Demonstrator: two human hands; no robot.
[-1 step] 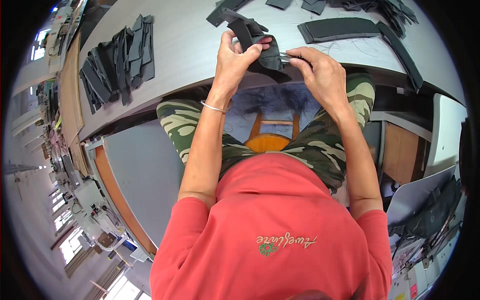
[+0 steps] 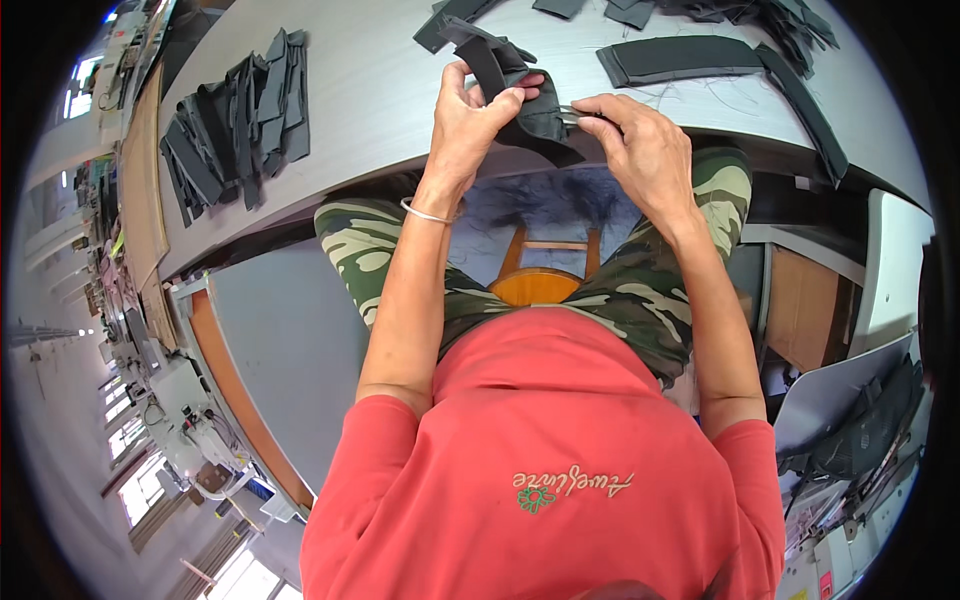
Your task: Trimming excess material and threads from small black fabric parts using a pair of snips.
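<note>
My left hand grips a folded dark grey fabric piece just over the table's near edge. Its thumb and fingers pinch the cloth, and one end of the strip curls up beyond the fingers. In my right hand is a pair of small thread snips, mostly hidden by the fingers. Their thin metal tips meet the right side of the cloth; whether the blades are apart is too small to tell.
On the pale table, a row of dark strips lies left. Two long strips lie right, near a heap of cloth pieces and loose threads. A wooden stool shows between my legs.
</note>
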